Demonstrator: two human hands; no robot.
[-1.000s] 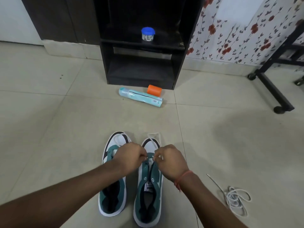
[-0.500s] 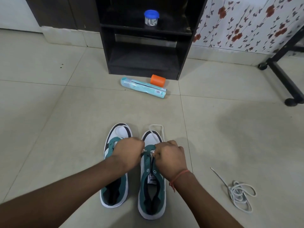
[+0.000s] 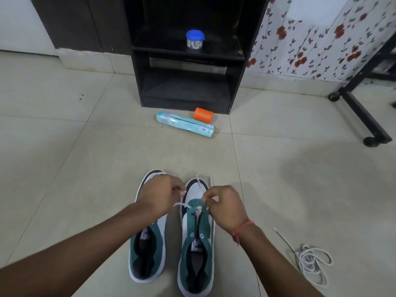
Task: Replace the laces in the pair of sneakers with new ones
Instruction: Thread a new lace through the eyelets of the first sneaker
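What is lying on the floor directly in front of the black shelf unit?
A light blue tube lies on its side, with an orange cylinder behind it, close to the black shelf unit. Whether they touch cannot be seen.

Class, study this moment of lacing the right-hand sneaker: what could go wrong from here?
1. Both hands, left hand and right hand, pinch the white lace near the lowest eyelets; uneven pulling could leave unequal ends.
2. The sneaker sits unheld on smooth tile and might slide.

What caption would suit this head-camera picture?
Both hands, left hand and right hand, pinch a white lace at the right sneaker.
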